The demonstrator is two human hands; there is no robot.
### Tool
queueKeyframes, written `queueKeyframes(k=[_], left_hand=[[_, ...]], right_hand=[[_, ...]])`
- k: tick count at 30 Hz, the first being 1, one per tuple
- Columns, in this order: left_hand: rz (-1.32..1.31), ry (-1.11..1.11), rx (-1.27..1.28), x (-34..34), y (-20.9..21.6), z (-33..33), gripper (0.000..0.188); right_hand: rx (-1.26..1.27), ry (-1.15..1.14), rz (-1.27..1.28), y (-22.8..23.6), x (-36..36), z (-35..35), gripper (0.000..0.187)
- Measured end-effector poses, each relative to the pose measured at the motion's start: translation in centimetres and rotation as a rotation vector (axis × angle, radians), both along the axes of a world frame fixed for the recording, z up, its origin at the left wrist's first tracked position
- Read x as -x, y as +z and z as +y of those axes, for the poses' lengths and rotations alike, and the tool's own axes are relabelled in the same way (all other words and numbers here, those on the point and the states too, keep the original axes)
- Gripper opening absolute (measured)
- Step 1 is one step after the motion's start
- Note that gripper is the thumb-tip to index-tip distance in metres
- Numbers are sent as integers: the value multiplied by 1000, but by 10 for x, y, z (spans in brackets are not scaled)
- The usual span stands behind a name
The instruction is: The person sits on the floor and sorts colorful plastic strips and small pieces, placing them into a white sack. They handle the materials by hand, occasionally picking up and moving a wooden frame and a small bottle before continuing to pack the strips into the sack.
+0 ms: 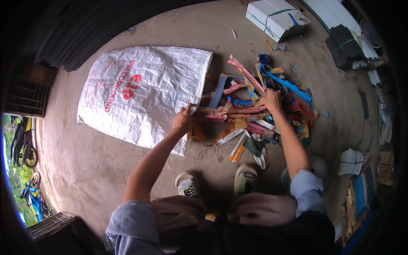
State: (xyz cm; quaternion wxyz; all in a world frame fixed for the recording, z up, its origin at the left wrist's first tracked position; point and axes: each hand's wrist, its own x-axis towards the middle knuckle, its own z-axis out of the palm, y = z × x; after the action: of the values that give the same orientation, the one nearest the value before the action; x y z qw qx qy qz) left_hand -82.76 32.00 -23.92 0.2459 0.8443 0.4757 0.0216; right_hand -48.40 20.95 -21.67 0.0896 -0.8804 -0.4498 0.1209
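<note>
A white woven sack (146, 95) with red print lies flat on the floor, its right edge beside a loose heap of scrap strips (255, 123) in pink, blue, orange, green and white. My left hand (183, 120) is closed on the sack's edge near its lower right corner, next to the ends of some pink strips. Over the heap, my right hand (270, 101) is closed around some of the scrap strips, with a long pink strip (246, 74) slanting up and left beside it. The fingers partly hide what lies under them.
White stacked sheets (272, 19) tied with green cord stand at the far right, near a dark bundle (343, 46). A small white stack (351, 161) sits to the right. Motorbikes (34, 197) stand outside at the left. My shoes (245, 178) are just below the heap.
</note>
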Motion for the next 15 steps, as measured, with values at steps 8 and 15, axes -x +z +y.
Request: queueKeyframes(k=[8, 15], left_hand=[[-27, 1, 26, 0, -4, -2, 43], [-201, -48, 82, 13, -22, 10, 40]], right_hand=[[6, 352, 246, -6, 45, -75, 80], [69, 378, -143, -27, 106, -91, 96]])
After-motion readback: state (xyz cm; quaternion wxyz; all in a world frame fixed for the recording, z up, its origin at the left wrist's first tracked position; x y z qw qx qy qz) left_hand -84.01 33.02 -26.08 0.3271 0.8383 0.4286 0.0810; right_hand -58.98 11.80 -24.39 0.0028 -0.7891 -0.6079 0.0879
